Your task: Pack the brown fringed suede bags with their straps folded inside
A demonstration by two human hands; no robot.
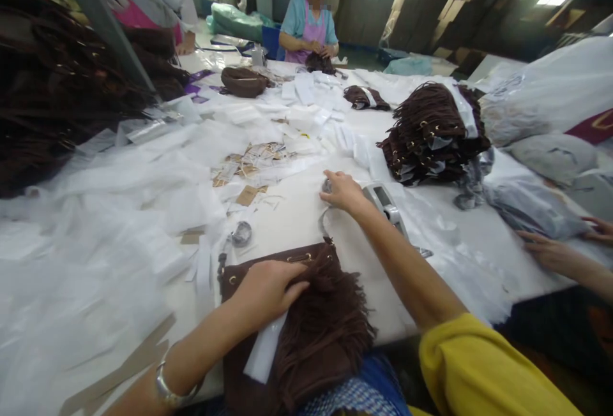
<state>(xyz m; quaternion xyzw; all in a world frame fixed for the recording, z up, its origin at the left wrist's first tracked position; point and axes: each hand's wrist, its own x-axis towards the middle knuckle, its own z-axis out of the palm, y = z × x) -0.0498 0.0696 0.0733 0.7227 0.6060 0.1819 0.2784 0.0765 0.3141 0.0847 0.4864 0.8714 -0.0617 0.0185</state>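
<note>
A dark brown fringed handbag lies at the table's near edge, with gold-coloured fittings along its top. My left hand is closed on the fringe near the top edge. A white paper strip hangs below its fingers. Beyond the bag, my right hand pinches a small grey, plastic-wrapped piece that looks like part of the bag's strap. Another wrapped round piece rests at the bag's left corner. Partly behind my right forearm sits a grey tape dispenser.
White paper sheets cover the left side. Tags with strings lie mid-table. Stacked fringed bags stand at right, a dark pile at left. A co-worker sits opposite; another person's hands touch a plastic-wrapped bundle.
</note>
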